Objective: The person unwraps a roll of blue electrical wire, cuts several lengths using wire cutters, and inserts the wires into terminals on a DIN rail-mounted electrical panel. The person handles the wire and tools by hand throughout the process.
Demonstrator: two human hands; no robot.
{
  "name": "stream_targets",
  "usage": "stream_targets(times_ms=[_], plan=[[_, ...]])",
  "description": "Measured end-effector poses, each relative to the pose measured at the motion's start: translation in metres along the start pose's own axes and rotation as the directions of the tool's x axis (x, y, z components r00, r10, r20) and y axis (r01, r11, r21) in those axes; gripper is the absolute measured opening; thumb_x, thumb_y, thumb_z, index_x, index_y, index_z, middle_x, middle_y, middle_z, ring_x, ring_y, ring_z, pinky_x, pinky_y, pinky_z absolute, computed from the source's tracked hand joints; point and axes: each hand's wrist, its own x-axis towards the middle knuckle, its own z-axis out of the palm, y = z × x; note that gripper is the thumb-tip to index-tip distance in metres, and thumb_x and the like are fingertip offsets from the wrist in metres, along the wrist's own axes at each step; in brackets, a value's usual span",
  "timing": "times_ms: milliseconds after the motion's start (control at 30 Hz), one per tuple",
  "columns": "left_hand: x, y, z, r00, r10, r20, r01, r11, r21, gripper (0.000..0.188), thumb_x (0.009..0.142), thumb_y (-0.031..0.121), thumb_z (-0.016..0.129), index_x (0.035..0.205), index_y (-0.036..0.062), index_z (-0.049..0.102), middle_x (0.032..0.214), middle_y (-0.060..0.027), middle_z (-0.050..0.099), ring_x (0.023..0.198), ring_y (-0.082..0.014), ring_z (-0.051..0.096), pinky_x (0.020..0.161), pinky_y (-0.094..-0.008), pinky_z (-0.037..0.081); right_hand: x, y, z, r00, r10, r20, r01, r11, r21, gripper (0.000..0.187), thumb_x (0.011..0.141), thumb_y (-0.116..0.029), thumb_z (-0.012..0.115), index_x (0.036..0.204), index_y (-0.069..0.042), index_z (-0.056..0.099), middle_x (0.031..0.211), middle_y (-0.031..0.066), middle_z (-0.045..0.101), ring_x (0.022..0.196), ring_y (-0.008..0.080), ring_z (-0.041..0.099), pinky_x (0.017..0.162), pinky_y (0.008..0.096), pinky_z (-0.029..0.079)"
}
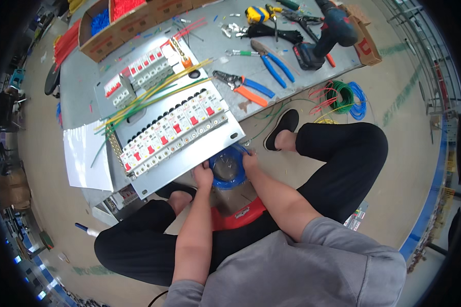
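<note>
A coil of blue wire [229,183] with a clear, shiny wrap hangs between my knees, just below the table's front edge. My left hand [203,175] grips its left rim with the fingers curled in. On the opposite rim, my right hand [250,161] is closed, its thumb side against the blue strands. Above them, a metal mounting plate [187,159] overhangs the table edge. It carries a long row of white circuit breakers [176,128] with red toggles. Yellow-green wires [153,97] lie across the plate behind that row.
Wire strippers [246,87], blue-handled pliers [274,69] and a cordless drill [325,41] lie on the table. Cardboard boxes [120,38] hold blue and red parts. White paper [87,158] sits at left. Green and blue wire coils [340,97] rest on the floor; a red stool [241,215] is beneath me.
</note>
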Motion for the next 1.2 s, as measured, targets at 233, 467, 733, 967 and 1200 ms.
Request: stream_targets(times_ms=[233,467,733,967,1200], plan=[[-0.003,0.05,-0.028,0.995,-0.002,0.098,0.023,0.978,-0.209,0.016,0.099,0.011,0.064,0.11,0.0052,0.074,0.107,-0.0197,0.074,0.1,-0.0373,0.069,0.087,-0.0468,0.055,-0.032,-0.065,-0.051,0.955,-0.284,0.082,0.295,0.93,-0.217,0.035,0.089,-0.031,0.07,0.111,-0.005,0.077,0.112,0.0206,0.077,0.107,0.0358,0.074,0.096,0.044,0.055],[-0.003,0.045,-0.04,0.732,-0.306,0.608,0.641,0.01,-0.767,0.023,0.107,0.031,0.061,0.12,0.0111,0.064,0.11,-0.0075,0.076,0.1,-0.023,0.072,0.08,-0.0372,0.058,-0.091,-0.148,-0.108,0.63,-0.246,0.736,0.501,0.853,-0.144,0.036,0.097,-0.041,0.071,0.091,-0.005,0.072,0.077,0.0049,0.067,0.071,0.0176,0.063,0.066,0.0341,0.049],[-0.095,0.118,-0.051,0.72,-0.193,0.666,0.68,0.007,-0.733,0.082,0.105,0.078,0.026,0.111,0.0069,0.067,0.104,-0.014,0.074,0.095,-0.0287,0.072,0.089,-0.043,0.059,-0.171,-0.144,-0.126,0.413,-0.044,0.91,0.328,0.939,-0.104,0.04,0.105,-0.047,0.063,0.088,-0.012,0.071,0.071,-0.0029,0.059,0.054,0.0096,0.046,0.051,0.028,0.034],[-0.105,0.106,-0.097,0.715,-0.047,0.698,0.662,0.367,-0.653,0.086,0.099,0.086,0.024,0.121,0.0168,0.069,0.102,-0.0093,0.076,0.096,-0.0213,0.071,0.09,-0.0387,0.052,-0.178,-0.145,-0.099,0.313,0.043,0.949,0.063,0.996,-0.065,0.034,0.108,-0.04,0.053,0.087,-0.016,0.063,0.065,-0.0074,0.051,0.052,0.0093,0.044,0.052,0.0271,0.038],[-0.118,0.085,-0.08,0.626,0.049,0.778,0.375,0.856,-0.355,0.059,0.104,0.053,0.05,0.142,0.0111,0.065,0.126,-0.0183,0.074,0.119,-0.0267,0.068,0.1,-0.0403,0.05,-0.175,-0.191,-0.121,0.432,-0.132,0.892,0.033,0.991,0.13,0.027,0.111,-0.024,0.049,0.092,-0.008,0.059,0.062,-0.0091,0.035,0.05,0.0052,0.027,0.045,0.0271,0.018]])
